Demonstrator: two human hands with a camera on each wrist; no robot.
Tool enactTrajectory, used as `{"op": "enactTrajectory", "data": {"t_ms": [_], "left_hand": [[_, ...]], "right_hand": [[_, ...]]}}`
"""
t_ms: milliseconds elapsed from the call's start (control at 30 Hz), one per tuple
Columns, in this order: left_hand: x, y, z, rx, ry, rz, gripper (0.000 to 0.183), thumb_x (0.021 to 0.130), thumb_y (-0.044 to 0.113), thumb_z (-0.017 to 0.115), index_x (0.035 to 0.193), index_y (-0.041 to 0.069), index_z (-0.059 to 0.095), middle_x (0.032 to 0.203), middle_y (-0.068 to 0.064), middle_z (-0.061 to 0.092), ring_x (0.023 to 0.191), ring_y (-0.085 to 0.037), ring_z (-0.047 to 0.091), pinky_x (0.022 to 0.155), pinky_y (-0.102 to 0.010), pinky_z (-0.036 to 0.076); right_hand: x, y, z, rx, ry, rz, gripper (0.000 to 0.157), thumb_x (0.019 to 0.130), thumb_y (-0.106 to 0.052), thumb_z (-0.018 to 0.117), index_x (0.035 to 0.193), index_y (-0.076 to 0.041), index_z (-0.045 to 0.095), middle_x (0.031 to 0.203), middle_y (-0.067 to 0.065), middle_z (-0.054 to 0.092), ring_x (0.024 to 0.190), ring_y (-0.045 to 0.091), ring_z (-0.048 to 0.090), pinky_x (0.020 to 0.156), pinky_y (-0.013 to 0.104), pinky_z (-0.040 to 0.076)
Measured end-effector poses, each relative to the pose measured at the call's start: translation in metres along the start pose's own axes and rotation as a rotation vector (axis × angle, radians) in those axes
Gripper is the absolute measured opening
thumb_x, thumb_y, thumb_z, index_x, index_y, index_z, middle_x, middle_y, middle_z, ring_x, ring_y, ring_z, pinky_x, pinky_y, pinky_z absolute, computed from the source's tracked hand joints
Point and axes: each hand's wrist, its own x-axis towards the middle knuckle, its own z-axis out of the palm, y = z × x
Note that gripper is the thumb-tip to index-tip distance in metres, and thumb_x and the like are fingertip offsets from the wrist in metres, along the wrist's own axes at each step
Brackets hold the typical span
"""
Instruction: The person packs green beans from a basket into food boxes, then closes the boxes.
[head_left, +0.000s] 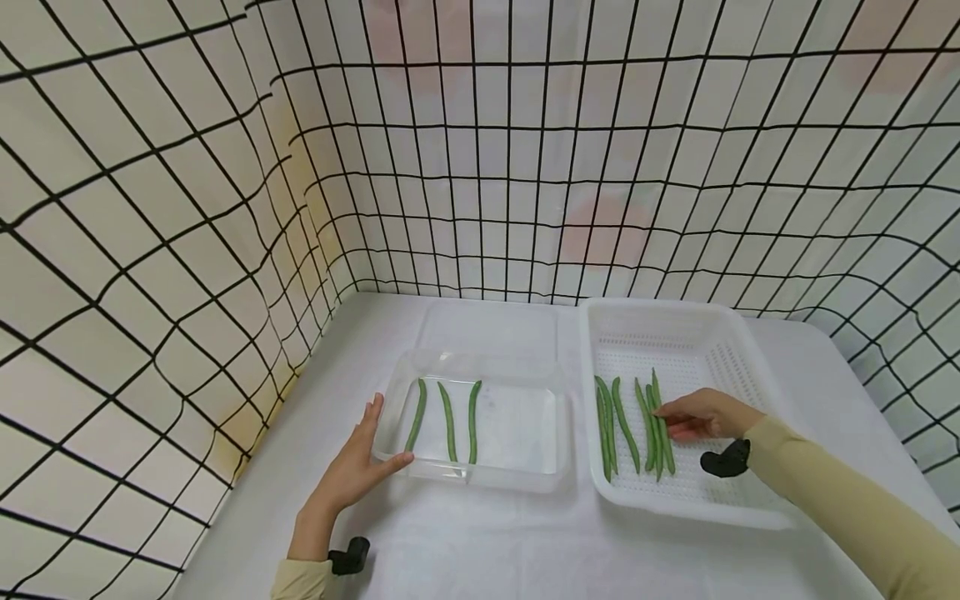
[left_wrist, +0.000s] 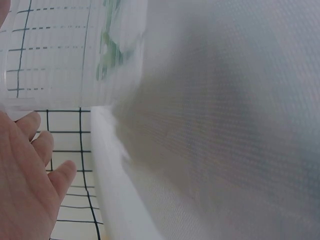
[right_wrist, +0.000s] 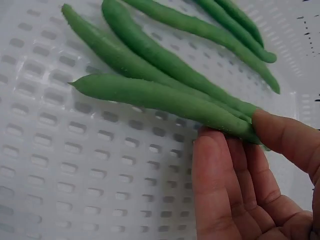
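My right hand [head_left: 705, 414] reaches into a white perforated basket [head_left: 750, 517] and pinches a green bean [right_wrist: 150, 95] near one end, between thumb [right_wrist: 285, 137] and fingers. Other green beans [right_wrist: 170, 62] lie right beside it, and a second group [head_left: 604, 429] rests along the basket's left side. To the left stands a clear plastic container [head_left: 517, 477] with three green beans [head_left: 448, 421] spaced apart inside. Spread at its front left corner, my left hand [head_left: 345, 473] has its thumb at the front rim and straight fingers along the left side.
Both containers stand side by side on a white-covered table [head_left: 487, 550]. Black wire grid [head_left: 510, 167] encloses the table at the back and both sides, with pale cloth behind it. A flat clear sheet or lid [head_left: 487, 323] lies behind the clear container.
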Motion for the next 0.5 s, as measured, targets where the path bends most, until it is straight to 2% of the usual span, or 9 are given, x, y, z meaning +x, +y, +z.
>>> {"op": "enactTrajectory", "data": {"t_ms": [167,333,500], "left_hand": [[0.0,0.001,0.0,0.001,0.0,-0.001,0.104,0.082,0.051,0.069,0.154,0.021,0.001,0.157,-0.014,0.005,0.14,-0.039,0.009,0.108,-0.059,0.011],[0.0,0.001,0.0,0.001,-0.001,-0.001,0.105,0.081,0.057,0.067,0.154,0.017,0.003,0.157,-0.015,0.006,0.14,-0.039,0.009,0.108,-0.059,0.012],[-0.001,0.001,0.0,-0.005,-0.003,-0.001,0.106,0.08,0.059,0.066,0.154,0.015,0.004,0.157,-0.014,0.005,0.14,-0.039,0.009,0.108,-0.059,0.011]], "right_hand": [[-0.003,-0.009,-0.007,0.03,-0.012,-0.045,0.013,0.09,-0.008,0.064,0.093,0.004,0.067,0.081,0.009,0.067,0.07,0.015,0.067,0.071,0.028,0.055],[-0.005,-0.018,-0.011,0.072,-0.033,-0.069,0.01,0.09,-0.008,0.064,0.093,0.001,0.067,0.082,0.008,0.068,0.073,0.016,0.067,0.073,0.029,0.055],[-0.009,-0.029,-0.005,0.107,-0.075,-0.093,0.015,0.091,-0.011,0.064,0.099,0.002,0.067,0.086,0.008,0.069,0.077,0.016,0.068,0.076,0.03,0.054]]}}
